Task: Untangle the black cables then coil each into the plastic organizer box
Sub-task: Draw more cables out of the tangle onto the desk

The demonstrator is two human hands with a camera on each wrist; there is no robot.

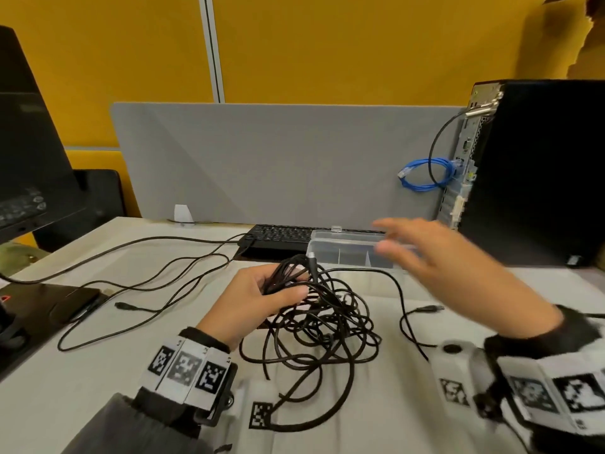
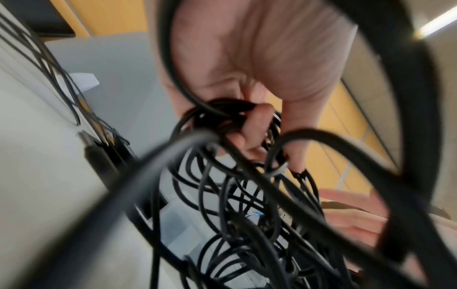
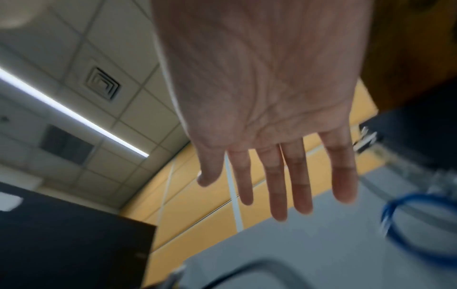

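A tangle of black cables (image 1: 322, 326) lies on the pale desk in front of me. My left hand (image 1: 262, 296) grips a bunch of its loops at the upper left, fingers curled round them (image 2: 254, 125). Behind the tangle stands the clear plastic organizer box (image 1: 347, 252), lid up, dividers showing. My right hand (image 1: 422, 247) is blurred, raised over the box's right part with fingers straight and spread (image 3: 277, 176), holding nothing. A loose cable end with a plug (image 1: 429, 309) lies to the right of the tangle.
A black keyboard (image 1: 278, 235) sits behind the box against the grey divider (image 1: 278, 158). A black computer tower (image 1: 537, 172) stands at the right with a blue cable (image 1: 425, 175) coiled beside it. Other thin black cables (image 1: 147, 280) run left toward a monitor stand (image 1: 49, 306).
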